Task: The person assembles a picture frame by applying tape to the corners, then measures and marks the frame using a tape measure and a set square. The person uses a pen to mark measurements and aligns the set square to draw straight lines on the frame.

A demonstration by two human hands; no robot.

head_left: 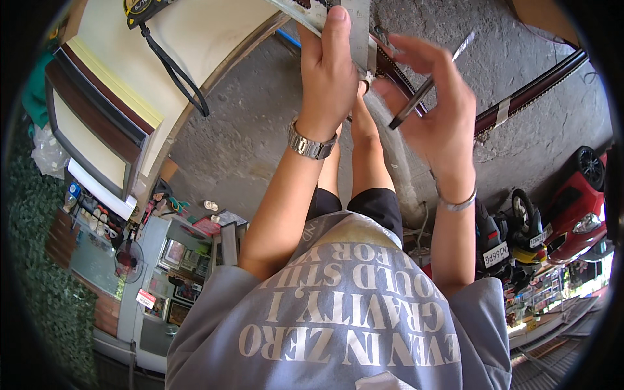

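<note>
My left hand point(325, 81) is closed at the top of the view, its thumb pressed along a flat silver metal ruler point(359, 32) that runs out past the upper edge. My right hand point(445, 107), slightly blurred, is raised just right of it, fingers bent around a slim, dark pen-like tool point(416, 101). One end of that tool is pale and metallic and points up to the right; its dark end points down to the left. A dark, beaded-edge frame moulding point(398, 75) passes below and between the hands. What lies beyond the ruler's upper end is out of view.
A pale worktable point(214, 39) at upper left bears a yellow-and-black tape measure point(144, 10) with a black strap. Dark-rimmed framed panel point(97, 123) stands at left. Another brown moulding point(530, 91) extends right above the concrete floor point(240, 143). Motorbikes point(500, 227) and a red car point(582, 221) stand at right.
</note>
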